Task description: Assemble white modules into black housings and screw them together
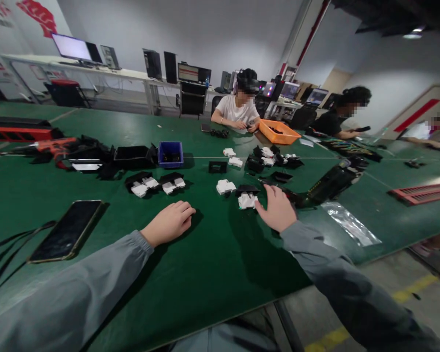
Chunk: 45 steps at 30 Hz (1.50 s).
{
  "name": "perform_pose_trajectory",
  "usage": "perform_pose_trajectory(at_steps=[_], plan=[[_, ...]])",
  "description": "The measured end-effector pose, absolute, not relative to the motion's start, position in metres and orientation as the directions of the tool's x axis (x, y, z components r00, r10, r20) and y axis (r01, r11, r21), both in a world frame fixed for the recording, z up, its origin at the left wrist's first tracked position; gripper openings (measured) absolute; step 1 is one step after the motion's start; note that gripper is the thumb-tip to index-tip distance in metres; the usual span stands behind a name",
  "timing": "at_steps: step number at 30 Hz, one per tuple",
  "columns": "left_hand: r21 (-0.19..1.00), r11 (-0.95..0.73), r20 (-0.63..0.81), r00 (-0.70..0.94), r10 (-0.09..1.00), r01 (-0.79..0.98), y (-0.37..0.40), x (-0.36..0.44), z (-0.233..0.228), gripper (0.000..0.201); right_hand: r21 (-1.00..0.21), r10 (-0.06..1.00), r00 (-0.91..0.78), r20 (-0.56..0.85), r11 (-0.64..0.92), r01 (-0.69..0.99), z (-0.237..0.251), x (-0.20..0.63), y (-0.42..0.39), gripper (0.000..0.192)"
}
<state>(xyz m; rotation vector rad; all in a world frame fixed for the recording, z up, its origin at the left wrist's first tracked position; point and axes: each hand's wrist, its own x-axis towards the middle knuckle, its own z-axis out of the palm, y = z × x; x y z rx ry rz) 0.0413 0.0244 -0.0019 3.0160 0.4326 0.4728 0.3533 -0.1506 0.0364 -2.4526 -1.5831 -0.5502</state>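
Note:
My left hand [170,222] rests palm down on the green table, its fingers loosely curled together and nothing visible in them. My right hand [277,209] is held with the thumb spread away from the fingers. Its thumb is right beside a white block in a black plastic shell [248,199]; whether they touch is unclear. A loose white block [225,187] lies just left of that shell. Beyond my left hand are two more black shells with white blocks, one left [142,186] and one right [172,184].
A phone [69,231] lies at left, behind it a power drill [55,146] and a blue bin [170,154]. Farther back are more black and white parts [267,157] and an orange basket [278,132] beside a seated person. A clear plastic bag [350,225] is at right.

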Motion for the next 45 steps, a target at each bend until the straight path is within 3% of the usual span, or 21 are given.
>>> perform_pose_trajectory(at_steps=[6,13,18,24,30,36,41,45], plan=[[0.109,-0.956,0.272,0.916,0.294,0.274,0.024,0.042,-0.001,0.021,-0.145,0.857,0.373,0.355,-0.344,0.928,-0.001,0.294,-0.132,0.079],[0.151,-0.943,0.275,0.904,0.327,0.296,0.022,0.045,0.000,0.029,-0.204,0.940,0.166,0.299,-0.107,0.973,0.004,0.235,-0.153,0.065],[0.250,-0.909,0.381,0.829,0.409,0.333,0.018,0.041,0.001,0.042,-0.238,0.965,0.024,0.263,0.041,0.970,0.009,0.209,-0.139,0.065],[0.232,-0.926,0.502,0.779,0.375,0.296,0.018,0.036,0.002,0.050,-0.304,0.944,-0.204,0.258,0.280,0.911,0.010,0.202,-0.122,0.048],[0.194,-0.958,0.409,0.870,0.275,0.212,0.021,0.036,0.004,0.054,-0.361,0.857,-0.423,0.294,0.509,0.781,0.012,0.229,-0.120,0.034],[0.208,-0.956,0.337,0.903,0.268,0.206,0.023,0.040,0.004,0.056,-0.483,0.863,-0.435,0.256,0.504,0.716,0.016,0.266,-0.119,0.029],[0.251,-0.932,0.346,0.875,0.339,0.262,0.022,0.044,0.006,0.033,-0.527,0.903,-0.354,0.242,0.429,0.734,0.011,0.290,-0.117,0.024],[0.309,-0.907,0.387,0.833,0.396,0.288,0.022,0.045,0.005,0.016,-0.538,0.957,-0.159,0.243,0.270,0.799,0.006,0.295,-0.116,0.031]])
